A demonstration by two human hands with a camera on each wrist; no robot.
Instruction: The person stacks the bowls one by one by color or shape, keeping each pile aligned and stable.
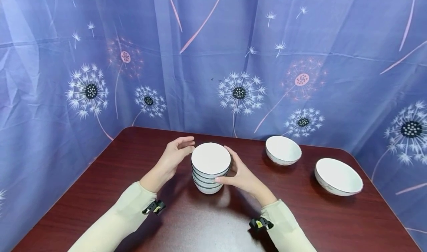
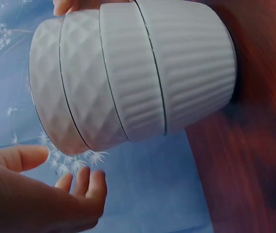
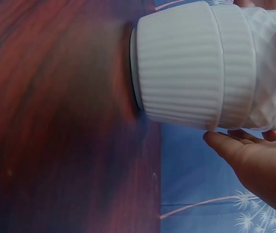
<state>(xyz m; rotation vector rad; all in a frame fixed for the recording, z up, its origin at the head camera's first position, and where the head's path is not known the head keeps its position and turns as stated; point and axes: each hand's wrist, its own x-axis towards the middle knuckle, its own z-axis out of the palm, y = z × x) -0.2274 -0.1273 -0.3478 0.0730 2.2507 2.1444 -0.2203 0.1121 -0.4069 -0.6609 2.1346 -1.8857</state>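
Several white bowls with dark rims form an upright stack [image 1: 211, 159] on the table. The lower ones are ribbed, and the upper ones carry a diamond relief in the left wrist view. My right hand [image 1: 245, 176] holds the stack's right side, thumb across the front and fingers towards the back. To the left of the stack, my left hand [image 1: 173, 155] has its fingers loosely extended. A gap shows between that hand's fingertips [image 2: 96, 182] and the bowls [image 2: 133, 73] in the left wrist view.
Two wider white bowls stand at the right: one bowl [image 1: 283, 150] near the back edge, another bowl [image 1: 338, 176] closer to the right edge. The dark red wooden table [image 1: 200, 226] meets a blue dandelion-print curtain [image 1: 207, 66] behind and at the sides.
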